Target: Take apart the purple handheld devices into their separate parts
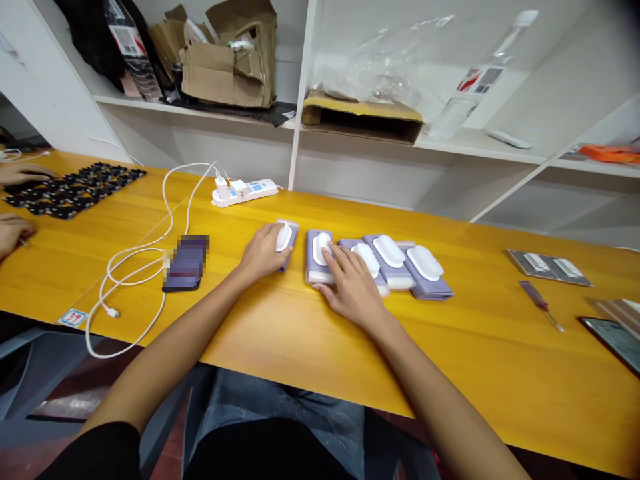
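My left hand (pixel 263 253) is closed around a small purple pack of wet wipes (pixel 293 227) with a white lid, partly covered by my fingers. My right hand (pixel 353 287) lies with spread fingers over a row of similar packs. Its fingertips touch the lid of the leftmost wipes pack (pixel 314 257), and the thumb rests by that pack's front edge. Partly under this hand is a second pack (pixel 367 257). Farther right, a third pack (pixel 390 253) and another one (pixel 427 267) sit close together, lids up.
A coiled white cable (pixel 120 253) and a dark phone (pixel 185 267) lie left, below a power strip (pixel 245 192). Another person's hands (pixel 13 233) are near black parts (pixel 75 190). On the right are a screwdriver (pixel 540 303), a grey plate (pixel 545 267) and a phone (pixel 613 340).
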The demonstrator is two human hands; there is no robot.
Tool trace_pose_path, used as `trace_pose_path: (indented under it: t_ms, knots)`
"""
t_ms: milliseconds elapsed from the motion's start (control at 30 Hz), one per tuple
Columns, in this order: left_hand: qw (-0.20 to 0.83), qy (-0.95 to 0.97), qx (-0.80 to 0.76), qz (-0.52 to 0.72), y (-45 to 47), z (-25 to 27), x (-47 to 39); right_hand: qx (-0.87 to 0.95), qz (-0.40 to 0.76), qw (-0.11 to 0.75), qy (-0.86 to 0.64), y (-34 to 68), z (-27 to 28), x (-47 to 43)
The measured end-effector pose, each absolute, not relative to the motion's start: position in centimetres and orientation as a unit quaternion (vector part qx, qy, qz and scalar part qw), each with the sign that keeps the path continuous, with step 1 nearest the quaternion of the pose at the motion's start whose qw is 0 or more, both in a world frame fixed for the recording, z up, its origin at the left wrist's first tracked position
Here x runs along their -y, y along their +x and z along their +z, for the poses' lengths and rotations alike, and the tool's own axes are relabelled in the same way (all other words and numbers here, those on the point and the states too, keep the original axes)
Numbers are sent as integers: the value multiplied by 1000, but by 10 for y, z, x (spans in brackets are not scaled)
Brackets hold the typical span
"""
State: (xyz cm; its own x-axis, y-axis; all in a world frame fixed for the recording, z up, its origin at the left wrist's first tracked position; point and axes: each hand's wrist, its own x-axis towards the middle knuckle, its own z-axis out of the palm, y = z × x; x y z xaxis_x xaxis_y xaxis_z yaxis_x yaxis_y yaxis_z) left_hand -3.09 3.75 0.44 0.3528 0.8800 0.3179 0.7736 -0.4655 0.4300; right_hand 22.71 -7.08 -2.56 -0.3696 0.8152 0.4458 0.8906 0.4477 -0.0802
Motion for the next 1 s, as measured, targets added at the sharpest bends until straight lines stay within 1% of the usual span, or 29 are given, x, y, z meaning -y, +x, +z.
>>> trace_pose_path:
  t_ms: [200, 400, 467, 600, 667, 767, 900, 1000]
  knots:
    - [100, 832, -484, 253, -25, 5, -22, 810, -106, 217, -535, 222, -29, 66]
    - [105, 836, -471, 259, -19, 3, -19, 811, -95, 229, -529, 221, -28, 65]
    - [113, 830, -485, 251, -23, 6, -23, 812, -93, 226, -530, 221, -28, 65]
    - [137, 792, -561, 199, -40, 13, -36, 814, -93, 218, -531, 222, -27, 66]
    - [119, 792, -564, 204, -51, 15, -43, 814, -88, 223, -529, 223, -27, 66]
    - [100, 816, -532, 204, -63, 17, -51, 816, -82, 226, -526, 223, -26, 67]
    - [109, 837, -495, 205, -68, 16, -56, 819, -88, 228, -519, 224, -22, 69]
    - [129, 858, -438, 235, -63, 11, -61, 822, -96, 260, -498, 227, -16, 71]
